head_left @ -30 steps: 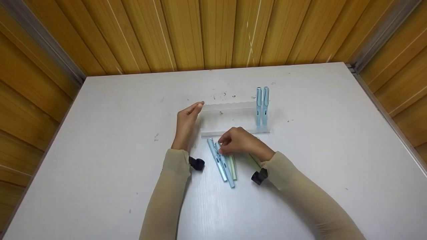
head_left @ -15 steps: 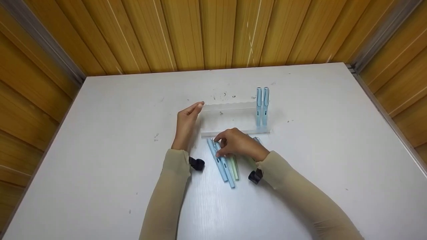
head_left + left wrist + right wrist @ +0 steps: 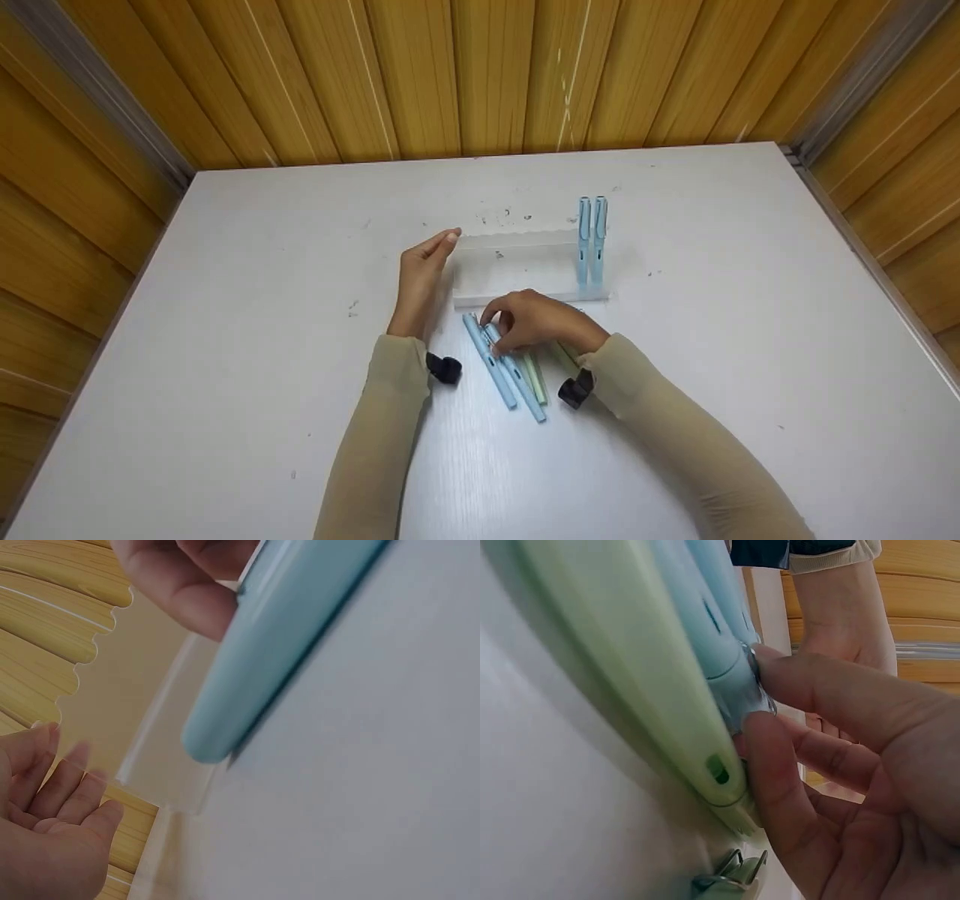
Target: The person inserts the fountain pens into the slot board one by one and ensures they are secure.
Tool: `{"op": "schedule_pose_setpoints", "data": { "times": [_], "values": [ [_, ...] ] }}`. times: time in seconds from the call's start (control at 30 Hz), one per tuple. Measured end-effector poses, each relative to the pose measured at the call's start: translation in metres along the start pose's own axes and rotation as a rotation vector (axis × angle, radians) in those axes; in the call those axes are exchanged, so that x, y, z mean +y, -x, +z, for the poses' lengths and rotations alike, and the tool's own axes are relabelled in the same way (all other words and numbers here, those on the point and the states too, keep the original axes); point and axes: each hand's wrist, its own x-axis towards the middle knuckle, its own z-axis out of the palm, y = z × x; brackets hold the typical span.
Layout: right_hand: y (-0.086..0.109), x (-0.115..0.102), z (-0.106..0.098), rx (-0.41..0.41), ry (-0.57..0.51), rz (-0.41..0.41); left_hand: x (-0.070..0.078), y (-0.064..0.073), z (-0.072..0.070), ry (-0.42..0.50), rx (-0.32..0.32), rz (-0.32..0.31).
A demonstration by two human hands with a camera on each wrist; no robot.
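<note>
from the head: pinching the upper left corner of a clear rack between the thumb and fingertips of the left hand, around the middle of a white table. pinching a blue pen near its clip with the right hand, in front of the rack, with the pen's far end out past the hand toward the near edge. showing a second blue pen flat on the table just to the left, and a green pen just to the right, partly hidden by the right hand. showing also two upright pens in light blue, side by side at the rack's right end, clips toward the top.

from the left wrist: gripping the rack by its end, close to the wavy edge, with the lower fingers loosely bent. showing a blue barrel large in front, beside the right hand's fingers; cannot tell which lying pen.

from the right wrist: closing fingertips on the blue pen beside its metal clip, near the cap seam. showing the green pen alongside, large in front, a green clipped cap below, and a beige sleeve beyond.
</note>
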Motion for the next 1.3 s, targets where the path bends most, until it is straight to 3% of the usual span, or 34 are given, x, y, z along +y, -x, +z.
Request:
{"op": "schedule_pose_setpoints", "data": {
  "times": [0.37,0.57,1.3],
  "values": [
    [0.000,0.010,-0.006,-0.035,-0.139,-0.010,0.000,0.001,0.000,0.005,0.010,0.035],
    [0.004,0.014,-0.008,-0.027,-0.192,-0.031,0.000,0.000,0.001,-0.006,0.017,0.021],
    [0.013,0.016,-0.020,0.020,-0.245,-0.084,0.000,0.002,0.000,-0.006,0.001,0.034]
  ]
}}
